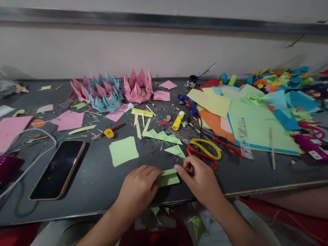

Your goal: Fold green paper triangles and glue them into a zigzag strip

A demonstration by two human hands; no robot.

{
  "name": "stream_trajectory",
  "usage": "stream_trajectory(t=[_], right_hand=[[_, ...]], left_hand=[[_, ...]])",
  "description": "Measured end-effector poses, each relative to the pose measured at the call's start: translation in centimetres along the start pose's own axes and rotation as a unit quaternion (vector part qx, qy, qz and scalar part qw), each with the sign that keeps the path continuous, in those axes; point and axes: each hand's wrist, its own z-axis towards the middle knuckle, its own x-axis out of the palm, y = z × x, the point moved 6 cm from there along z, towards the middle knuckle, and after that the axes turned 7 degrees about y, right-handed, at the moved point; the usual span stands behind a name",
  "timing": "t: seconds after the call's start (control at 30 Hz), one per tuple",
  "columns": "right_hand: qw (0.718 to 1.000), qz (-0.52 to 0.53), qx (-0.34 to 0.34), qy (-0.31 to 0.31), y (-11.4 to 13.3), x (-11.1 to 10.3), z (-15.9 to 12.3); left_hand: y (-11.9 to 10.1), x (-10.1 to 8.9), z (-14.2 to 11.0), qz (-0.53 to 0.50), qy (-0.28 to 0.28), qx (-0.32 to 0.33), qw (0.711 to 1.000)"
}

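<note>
My left hand [139, 188] lies on the dark table near its front edge, fingers curled and pressing the left end of a small folded green paper [169, 178]. My right hand [200, 180] pinches the right end of the same paper with thumb and forefinger. Just beyond them lie a flat green paper square [123, 150], a row of folded green triangles [163, 136] and scissors [204, 151] with yellow and red handles.
A phone [58, 169] lies face up at the left beside a white cable [31, 165]. Pink and blue folded paper crowns [109, 89] stand at the back. A glue stick [178, 120], a clear ruler [244, 137] and stacks of coloured sheets [256, 119] fill the right.
</note>
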Motion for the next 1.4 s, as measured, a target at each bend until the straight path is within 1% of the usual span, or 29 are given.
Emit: stream_trajectory(t=[0.07,0.13,0.17,0.23,0.3,0.37,0.43,0.5,0.53,0.6,0.67,0.73,0.83,0.87,0.93,1.03,1.13,1.23,1.4], right_hand=[[0.999,0.0,0.034,0.036,0.0,0.3,0.0],[0.996,0.011,0.045,0.075,0.2,0.9,-0.1],[0.995,0.024,0.047,0.09,0.4,1.2,-0.1],[0.992,0.06,0.044,0.105,0.8,1.7,0.0],[0.989,0.099,0.042,0.097,1.0,1.9,0.1],[0.987,0.132,0.044,0.08,1.1,1.8,0.3],[0.984,0.157,0.052,0.073,1.0,1.8,0.4],[0.98,0.169,0.061,0.089,0.9,2.1,0.5],[0.978,0.17,0.064,0.103,0.9,2.3,0.5],[0.976,0.16,0.063,0.134,1.0,2.7,0.5],[0.977,0.137,0.055,0.155,1.2,3.0,0.4],[0.982,0.095,0.047,0.159,1.3,3.2,0.4],[0.992,-0.013,0.028,0.125,1.3,3.3,0.4],[0.993,-0.052,0.019,0.105,1.4,3.3,0.4],[0.991,-0.115,-0.006,0.067,1.5,3.5,0.3],[0.985,-0.159,-0.056,0.02,2.1,3.6,-0.1],[0.976,-0.184,-0.12,-0.002,2.8,3.7,-0.6],[0.967,-0.185,-0.175,0.011,3.2,3.7,-1.0],[0.96,-0.139,-0.236,0.058,3.0,3.6,-1.0]], left_hand=[[0.5,-0.4,0.0,-0.03,-0.028,-0.035,0.999],[1.0,-0.8,-0.1,-0.094,-0.063,-0.073,0.991],[1.3,-0.9,-0.2,-0.13,-0.076,-0.094,0.984],[1.7,-0.7,-0.3,-0.201,-0.084,-0.147,0.965],[2.2,-0.2,-0.5,-0.279,-0.074,-0.204,0.935],[2.4,0.6,-0.6,-0.359,-0.045,-0.24,0.901],[2.4,1.3,-0.6,-0.414,-0.003,-0.252,0.875],[2.5,1.6,-0.7,-0.428,0.034,-0.259,0.865],[2.6,1.6,-0.7,-0.422,0.042,-0.264,0.866],[3.0,1.3,-0.9,-0.386,0.043,-0.276,0.879],[3.3,0.8,-0.9,-0.323,0.041,-0.283,0.902],[3.3,0.6,-0.9,-0.244,0.053,-0.278,0.927],[3.1,0.5,-0.8,-0.106,0.079,-0.273,0.953],[3.0,0.5,-0.8,-0.062,0.08,-0.273,0.957],[3.0,0.3,-0.8,0.014,0.058,-0.266,0.962],[2.4,0.1,-0.8,0.092,0.003,-0.218,0.972],[1.3,0.0,-1.2,0.132,-0.033,-0.142,0.98],[0.1,0.0,-1.8,0.143,-0.047,-0.076,0.986],[-0.7,0.6,-2.6,0.104,-0.026,-0.005,0.994]])
